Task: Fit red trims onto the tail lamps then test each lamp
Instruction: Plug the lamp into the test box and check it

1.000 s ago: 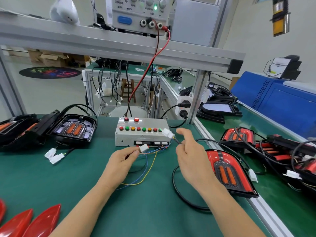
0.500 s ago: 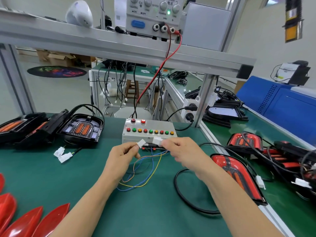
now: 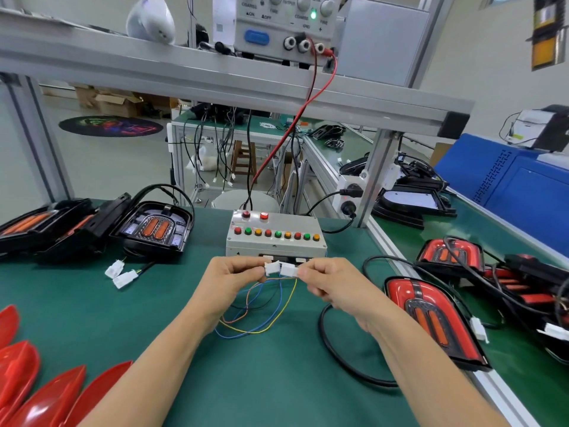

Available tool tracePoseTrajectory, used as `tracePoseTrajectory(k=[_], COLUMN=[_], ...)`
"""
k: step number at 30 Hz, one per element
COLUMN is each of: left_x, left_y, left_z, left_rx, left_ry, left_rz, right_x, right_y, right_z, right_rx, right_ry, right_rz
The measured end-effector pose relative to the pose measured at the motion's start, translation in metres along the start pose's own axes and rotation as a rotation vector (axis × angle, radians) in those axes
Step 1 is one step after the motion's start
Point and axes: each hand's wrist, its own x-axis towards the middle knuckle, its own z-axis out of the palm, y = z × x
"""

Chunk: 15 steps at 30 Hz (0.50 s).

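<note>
My left hand (image 3: pixel 229 280) pinches the white test-box connector (image 3: pixel 271 268), whose coloured wires (image 3: pixel 261 315) loop down onto the green mat. My right hand (image 3: pixel 331 285) pinches the white lamp connector (image 3: pixel 288 269) on a black cable (image 3: pixel 341 355). The two plugs meet end to end in front of the grey test box (image 3: pixel 275 237) with its row of coloured buttons. The cable runs to a red-trimmed tail lamp (image 3: pixel 431 315) lying at the right. Several loose red trims (image 3: pixel 46 392) lie at the lower left.
Black untrimmed tail lamps (image 3: pixel 154 229) with loose white plugs (image 3: pixel 121 274) sit at the left. More trimmed lamps and cables (image 3: pixel 449 254) crowd the right bench past an aluminium rail (image 3: pixel 397 260). A power supply (image 3: pixel 283 26) stands on the overhead shelf, its red lead dropping to the box.
Both hands rose and came together in front of the test box. The right hand brought the lamp connector left until it met the plug in the left hand.
</note>
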Motion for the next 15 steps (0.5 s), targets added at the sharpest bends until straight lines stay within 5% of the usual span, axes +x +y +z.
tracePoseTrajectory(k=[15], left_x=[0.0050], left_y=[0.0053], left_z=[-0.0046], left_rx=[0.076], left_ry=[-0.083], left_rz=[-0.053], right_x=[0.0056], right_y=[0.0104], right_z=[0.0008], right_rx=[0.015], right_ry=[0.118], right_rz=[-0.102])
